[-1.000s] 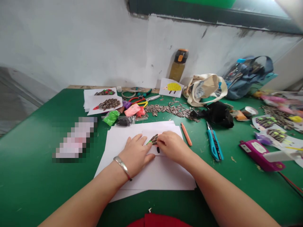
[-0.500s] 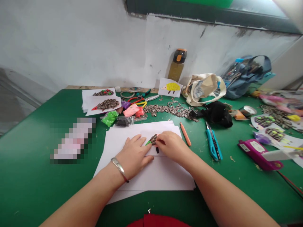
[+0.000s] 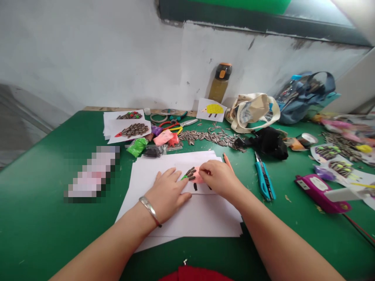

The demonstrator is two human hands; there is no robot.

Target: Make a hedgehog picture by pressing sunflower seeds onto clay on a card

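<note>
White paper sheets [image 3: 202, 214] lie stacked in front of me. On the top sheet is a small hedgehog shape with a green tip [image 3: 185, 177], a pink clay body [image 3: 199, 175] and black feet [image 3: 195, 187]. Several striped sunflower seeds [image 3: 191, 174] overlap on its left part. My left hand [image 3: 168, 193] rests flat on the paper with fingers spread, its fingertips beside the green tip. Over the right part of the pink clay, my right hand [image 3: 218, 175] has thumb and forefinger pinched; whatever is between them is hidden.
Behind the paper are clay packets [image 3: 137, 147], loose sunflower seeds [image 3: 205, 136] and scissors [image 3: 187, 123]. An orange stick [image 3: 227, 160] and a blue utility knife [image 3: 264, 179] lie to the right, near a magenta glue gun [image 3: 320, 193]. Finished seed pictures [image 3: 131, 130] sit at back left.
My right hand has lifted slightly and shifted right from the seeds, uncovering more of the pink clay and seeds. My left hand stays flat in place.
</note>
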